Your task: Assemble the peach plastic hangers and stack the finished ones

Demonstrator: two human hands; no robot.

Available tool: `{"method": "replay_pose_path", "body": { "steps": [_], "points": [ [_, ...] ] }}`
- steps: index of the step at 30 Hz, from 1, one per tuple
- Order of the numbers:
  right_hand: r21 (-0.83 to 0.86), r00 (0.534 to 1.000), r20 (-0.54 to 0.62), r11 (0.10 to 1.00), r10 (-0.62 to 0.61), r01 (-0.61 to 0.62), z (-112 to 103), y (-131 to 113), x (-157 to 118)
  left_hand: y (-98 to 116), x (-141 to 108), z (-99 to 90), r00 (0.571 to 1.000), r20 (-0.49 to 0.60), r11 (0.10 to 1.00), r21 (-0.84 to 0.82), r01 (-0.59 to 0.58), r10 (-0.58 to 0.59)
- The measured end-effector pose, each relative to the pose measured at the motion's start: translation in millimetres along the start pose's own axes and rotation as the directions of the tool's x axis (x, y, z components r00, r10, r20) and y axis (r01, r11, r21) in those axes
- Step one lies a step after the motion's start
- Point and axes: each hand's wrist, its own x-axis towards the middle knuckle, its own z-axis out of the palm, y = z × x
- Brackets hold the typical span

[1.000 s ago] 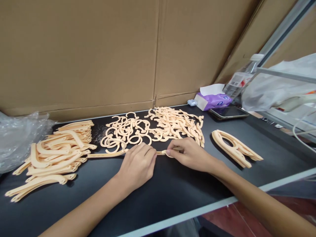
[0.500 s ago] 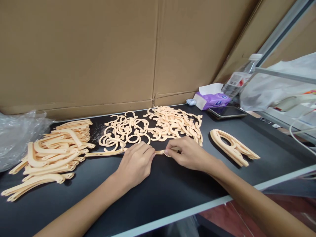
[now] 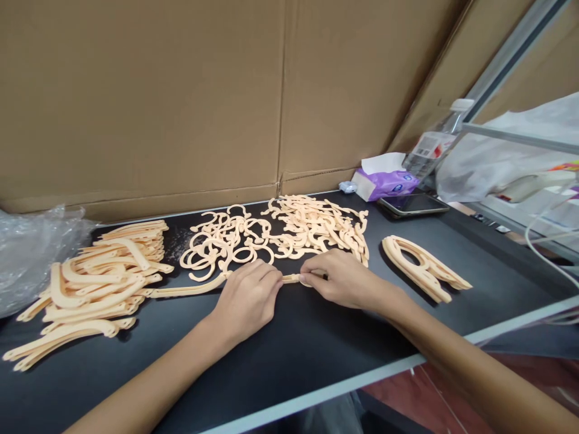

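Note:
My left hand is closed round a long peach plastic strip, whose left end reaches to a pile of long curved pieces. Fingers of my right hand pinch the other end of the peach piece, a short stretch of which shows between both hands. Behind the hands lie small hooked and ring-like pieces and a denser heap of small curved pieces. Right of my right hand rests a set of joined peach parts with an oval opening.
A purple tissue pack, a phone and a plastic bottle are at the back right. Clear plastic wrap lies at the far left. Cardboard stands behind the black table. A metal shelf frame is at the right.
The left end of the held strip has shifted slightly down and left. Both hands keep nearly the same grip and place. The whole view has moved a little.

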Motion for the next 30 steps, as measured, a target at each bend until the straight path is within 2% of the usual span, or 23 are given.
{"method": "replay_pose_path", "body": {
  "steps": [4,8,12,17,21,24,30],
  "points": [
    [-0.061,0.996,-0.028,0.995,-0.086,0.085,3,4,-2,1,0,-1.2,1.000,0.001,1.000,0.017,-0.002,0.002],
    [-0.142,0.973,-0.096,0.970,-0.211,0.197,5,7,-5,3,1,-2.3,1.000,0.020,1.000,0.030,0.011,-0.011],
    [-0.254,0.933,-0.148,0.925,-0.327,0.283,7,9,-6,2,1,-2.3,0.999,0.030,0.999,0.008,0.033,-0.033],
    [-0.356,0.889,-0.200,0.876,-0.411,0.325,10,9,-7,2,-1,-2.3,0.999,0.032,0.999,-0.004,0.043,-0.043],
    [-0.411,0.825,-0.255,0.829,-0.504,0.379,13,10,-9,3,-2,-2.4,0.998,0.033,0.998,-0.018,0.054,-0.053],
    [-0.435,0.800,-0.281,0.813,-0.531,0.387,14,10,-9,2,-1,-1.6,0.998,0.023,0.998,-0.026,0.057,-0.057],
    [-0.431,0.795,-0.349,0.838,-0.496,0.334,18,7,-8,1,-2,-0.9,0.999,-0.031,1.000,-0.006,0.030,-0.030]
  ]
}}
